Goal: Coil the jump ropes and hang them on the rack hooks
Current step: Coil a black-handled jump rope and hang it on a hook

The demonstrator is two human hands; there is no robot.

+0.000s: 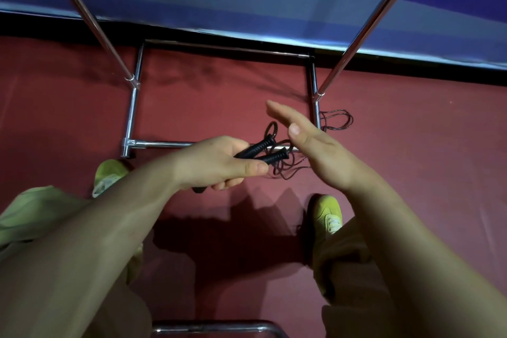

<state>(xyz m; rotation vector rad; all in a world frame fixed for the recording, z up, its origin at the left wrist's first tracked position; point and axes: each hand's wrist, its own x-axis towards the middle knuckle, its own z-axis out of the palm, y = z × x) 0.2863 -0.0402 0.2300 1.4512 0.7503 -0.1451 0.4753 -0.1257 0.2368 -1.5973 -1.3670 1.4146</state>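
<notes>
The two black ribbed plastic jump-rope handles [263, 151] sit side by side in the left hand [219, 163], its fingers [255, 167] curled round them, tips poking out beyond the thumb. Their thin dark cord [285, 170] hangs loose past the fingers in a tangle towards the red floor [82, 107]. The right hand [310, 145] is flat, fingers straight and together, holding nothing, just beside the handle tips. I reckon the slack could knot or snag on the chrome rack base bar [164, 143] beneath when coiling starts. A second dark rope [337, 119] lies beyond the right fingers.
</notes>
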